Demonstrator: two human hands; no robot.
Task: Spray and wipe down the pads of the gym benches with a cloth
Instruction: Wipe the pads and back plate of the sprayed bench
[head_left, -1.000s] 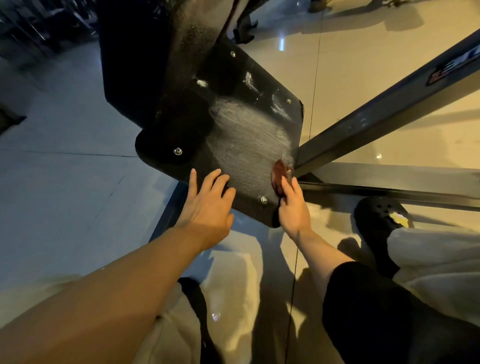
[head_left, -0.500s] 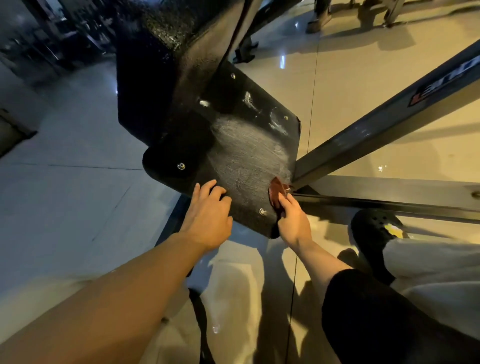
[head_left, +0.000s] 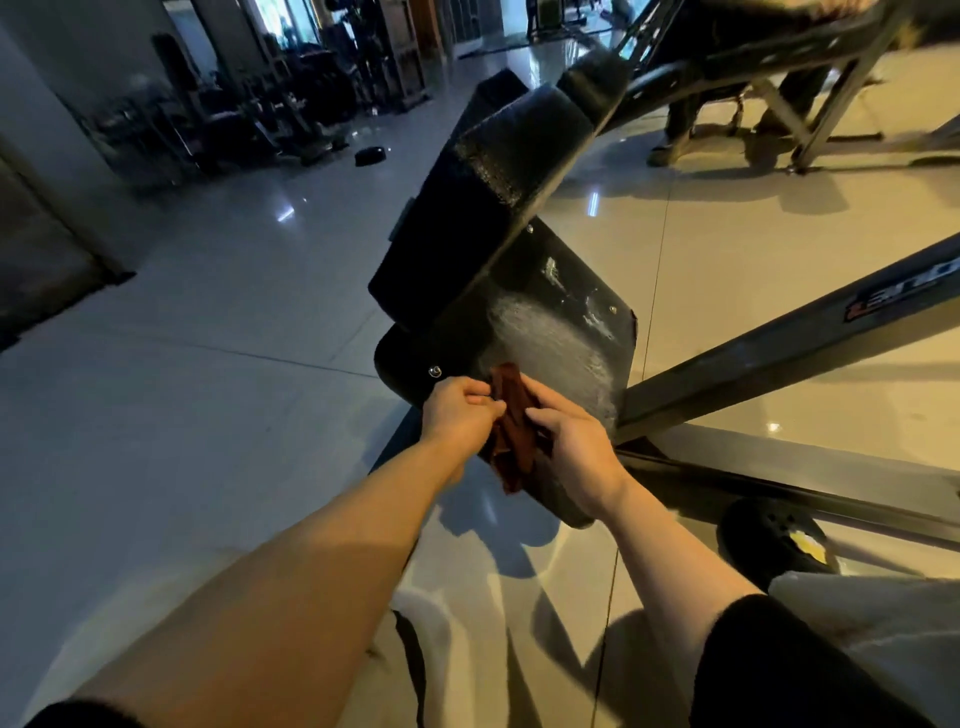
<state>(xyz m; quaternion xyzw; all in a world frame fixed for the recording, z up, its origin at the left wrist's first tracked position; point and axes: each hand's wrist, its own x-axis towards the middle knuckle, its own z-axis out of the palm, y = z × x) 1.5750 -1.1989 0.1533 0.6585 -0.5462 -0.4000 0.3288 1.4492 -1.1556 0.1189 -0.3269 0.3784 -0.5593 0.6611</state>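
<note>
Two hands meet at the near edge of the black footplate (head_left: 561, 332), and between them we see the rust-red cloth (head_left: 511, 426), bunched and hanging over that edge. Our left hand (head_left: 460, 413) pinches the cloth with curled fingers; our right hand (head_left: 574, 457) curls around its other side. White spray streaks cover the plate beyond. A black padded bench pad (head_left: 493, 208) rises behind.
</note>
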